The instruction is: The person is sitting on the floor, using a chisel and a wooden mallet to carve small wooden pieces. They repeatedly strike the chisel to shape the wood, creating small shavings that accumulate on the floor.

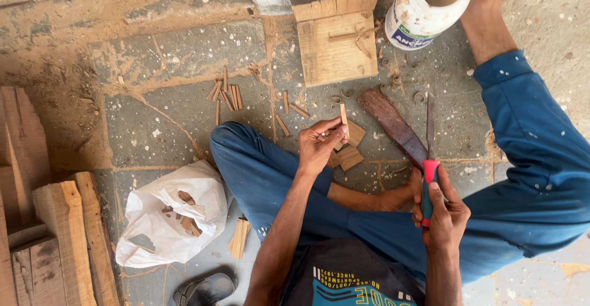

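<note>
Head view: the person sits on the stone floor with legs folded. The left hand pinches a thin wood sliver between thumb and fingertips, its long axis running nearly upright in the picture, tip pointing away from the body. The fingers are curled close around its lower end, above two flat wood pieces lying on the floor. The right hand is wrapped tight around the red handle of a chisel, whose blade points away, parallel to the sliver and well to its right. A dark wooden slab lies between them. The sliver is in the left hand, apart from the chisel's edge.
</note>
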Demonstrator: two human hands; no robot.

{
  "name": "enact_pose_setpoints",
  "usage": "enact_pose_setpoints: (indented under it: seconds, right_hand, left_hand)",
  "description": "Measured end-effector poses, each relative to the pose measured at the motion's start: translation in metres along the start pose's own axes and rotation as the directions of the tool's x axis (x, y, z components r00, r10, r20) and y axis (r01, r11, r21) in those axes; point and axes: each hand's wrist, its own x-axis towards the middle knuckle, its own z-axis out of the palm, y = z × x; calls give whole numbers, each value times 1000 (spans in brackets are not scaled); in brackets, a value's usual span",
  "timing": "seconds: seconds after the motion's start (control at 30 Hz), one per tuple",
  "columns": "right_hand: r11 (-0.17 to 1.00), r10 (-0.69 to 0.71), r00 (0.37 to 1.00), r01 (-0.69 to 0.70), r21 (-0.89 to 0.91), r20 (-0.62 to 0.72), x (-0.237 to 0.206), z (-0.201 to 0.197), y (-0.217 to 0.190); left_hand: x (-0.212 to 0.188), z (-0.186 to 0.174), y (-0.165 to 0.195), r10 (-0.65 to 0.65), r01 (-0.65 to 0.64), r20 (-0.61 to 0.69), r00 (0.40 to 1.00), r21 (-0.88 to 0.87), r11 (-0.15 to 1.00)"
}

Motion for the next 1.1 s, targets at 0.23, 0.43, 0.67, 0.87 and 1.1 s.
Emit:
enact_pose_setpoints:
  seconds: [0.23,0.43,0.67,0.87,1.1]
  right_hand:
    - [998,51,998,-52,-28,-47,12,0,12]
    - [992,120,990,-122,-32,-71,19,0,13]
    - [984,159,982,-166,-65,-99,31,4,6]
    - [994,99,995,-100,-40,-32,40,12,5]
    - [953,167,984,-176,-247,-57,47,36,-1]
  left_hand:
    - [76,-14,4,-104,213,-221,970,556,803]
    - [210,-18,-18,225,5,-200,954,758,652]
    - [261,-4,-38,254,2,-116,960,913,407]
    - [245,-26,-65,348,-131,-109,931,791,597]
    - [219,-85,-70,403,-347,238,883,911,221]
